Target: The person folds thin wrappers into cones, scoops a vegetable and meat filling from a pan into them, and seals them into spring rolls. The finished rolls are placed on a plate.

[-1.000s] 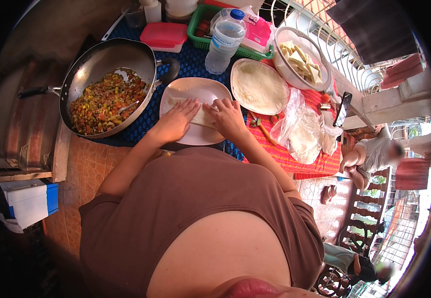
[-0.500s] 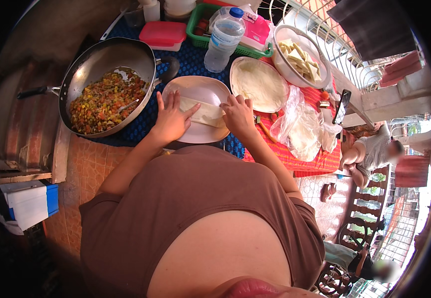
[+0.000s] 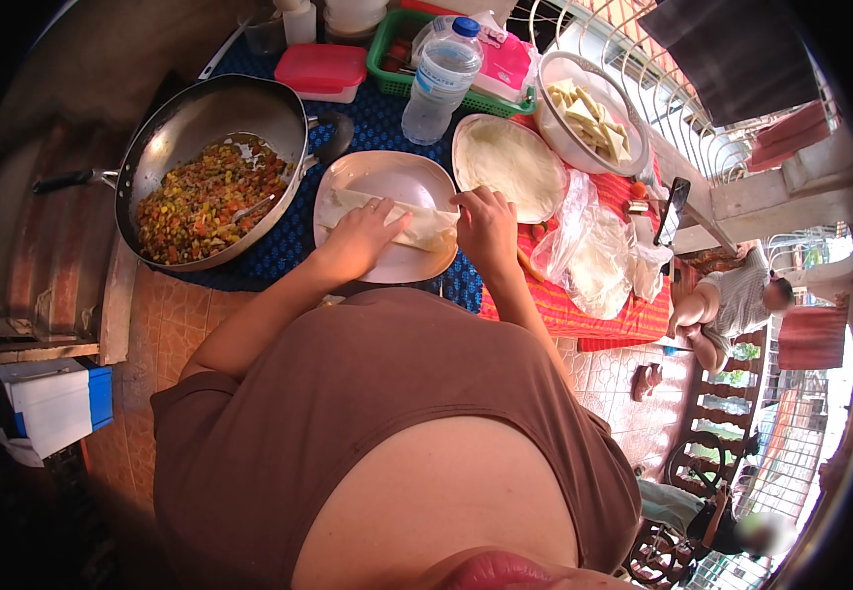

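A pale spring roll (image 3: 426, 224), its thin wrapper folded long and narrow, lies slantwise across the round plate (image 3: 402, 169) in front of me. My left hand (image 3: 362, 241) lies over its middle, fingers close together and curled on the wrapper. At the roll's right end, by the plate's rim, my right hand (image 3: 486, 221) is closed, thumb and fingertips pinching the wrapper's end. What fills the roll is hidden. Just right of the plate, a second plate holds a stack of flat round wrappers (image 3: 510, 165).
On the left stands a large pan (image 3: 294, 108) of chopped vegetable filling (image 3: 205, 202) with a spoon in it. A water bottle (image 3: 443, 84), red-lidded box (image 3: 321, 69) and green basket (image 3: 387, 44) stand behind. To the right are a bowl (image 3: 640, 147) of folded pieces, plastic bag (image 3: 593, 261) and phone (image 3: 673, 211).
My left hand's spread fingers have drawn together and shifted right and nearer over the roll. The wrapper now lies more slanted, its left end uncovered. My right hand has moved slightly right.
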Demonstrator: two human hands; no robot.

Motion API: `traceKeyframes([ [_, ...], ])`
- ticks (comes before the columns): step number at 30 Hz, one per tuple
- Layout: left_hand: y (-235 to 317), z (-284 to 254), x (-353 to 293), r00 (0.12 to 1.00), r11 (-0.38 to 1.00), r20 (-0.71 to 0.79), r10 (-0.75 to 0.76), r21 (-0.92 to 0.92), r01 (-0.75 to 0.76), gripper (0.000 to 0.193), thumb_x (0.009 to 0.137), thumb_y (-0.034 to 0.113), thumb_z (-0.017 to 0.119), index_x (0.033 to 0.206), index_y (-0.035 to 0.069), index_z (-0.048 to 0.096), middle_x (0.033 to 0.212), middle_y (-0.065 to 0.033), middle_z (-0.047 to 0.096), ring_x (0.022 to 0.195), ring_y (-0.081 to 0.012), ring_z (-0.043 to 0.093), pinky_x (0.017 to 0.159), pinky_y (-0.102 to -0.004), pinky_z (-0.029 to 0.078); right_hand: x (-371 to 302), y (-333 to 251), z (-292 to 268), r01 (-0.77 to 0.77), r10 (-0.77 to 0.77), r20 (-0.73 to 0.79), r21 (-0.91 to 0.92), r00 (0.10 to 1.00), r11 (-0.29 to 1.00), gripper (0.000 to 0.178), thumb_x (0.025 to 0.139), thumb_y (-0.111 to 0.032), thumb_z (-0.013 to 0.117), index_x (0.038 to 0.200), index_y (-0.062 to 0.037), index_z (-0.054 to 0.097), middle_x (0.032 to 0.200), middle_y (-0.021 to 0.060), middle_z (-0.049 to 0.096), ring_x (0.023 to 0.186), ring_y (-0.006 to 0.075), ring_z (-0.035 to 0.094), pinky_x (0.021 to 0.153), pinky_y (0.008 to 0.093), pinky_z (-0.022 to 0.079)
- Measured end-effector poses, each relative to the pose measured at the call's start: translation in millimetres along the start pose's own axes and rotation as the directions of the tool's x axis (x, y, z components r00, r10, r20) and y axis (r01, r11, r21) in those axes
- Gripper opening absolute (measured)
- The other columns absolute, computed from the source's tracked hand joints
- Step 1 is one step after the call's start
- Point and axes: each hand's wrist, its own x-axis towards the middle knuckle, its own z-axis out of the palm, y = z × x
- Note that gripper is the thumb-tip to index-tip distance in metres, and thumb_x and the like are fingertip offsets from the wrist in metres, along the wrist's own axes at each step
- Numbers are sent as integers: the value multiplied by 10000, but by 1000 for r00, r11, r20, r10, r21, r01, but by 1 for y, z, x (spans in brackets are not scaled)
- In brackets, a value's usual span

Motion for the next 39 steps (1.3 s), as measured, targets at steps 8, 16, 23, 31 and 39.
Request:
traceKeyframes([
  [8, -6, 3, 3, 1000, 998, -26, 10, 63, -8, 463, 851, 84, 520, 1306, 170, 516, 1145, -207, 498, 1017, -362, 532, 873, -448, 456, -13, -8, 24, 227, -207, 187, -91, 960, 970, 182, 768, -118, 589, 928, -105, 676, 885, 9, 650, 889, 194, 571, 819, 381, 369],
  [16, 2, -4, 35, 996, 996, 37, -85, 3, 85, 329, 846, 253, 613, 1167, 179, 618, 969, -126, 534, 938, -300, 573, 750, -425, 484, -2, -6, 31, 77, -50, 148, -183, 988, 980, 285, 698, -243, 714, 904, -72, 618, 991, 86, 549, 979, 269, 500, 791, 430, 375],
  [23, -12, 8, 54, 999, 997, -29, -46, -58, 44, 309, 756, 242, 720, 1028, 123, 636, 946, -90, 547, 949, -278, 570, 774, -411, 457, 7, 0, 29, -27, 64, 282, -131, 957, 991, 356, 703, -274, 743, 1007, -129, 627, 1035, 83, 535, 1026, 305, 480, 851, 449, 371],
  [31, -23, 6, 80, 954, 977, 290, -76, -168, 129, 339, 669, 190, 788, 954, 95, 631, 953, -24, 583, 1004, -241, 555, 834, -455, 357, 10, 6, 12, -14, 33, 325, -62, 945, 998, 279, 687, -232, 743, 939, -146, 659, 1031, 97, 538, 1030, 312, 481, 850, 438, 380],
  [39, -28, 7, 74, 954, 899, 272, -125, -376, 225, 288, 642, 143, 797, 836, 8, 632, 775, -128, 631, 744, -257, 614, 673, -364, 446, 16, 20, -1, -113, 41, 380, 170, 924, 979, 145, 741, -217, 704, 867, -146, 699, 823, 43, 655, 897, 269, 556, 830, 417, 389],
])
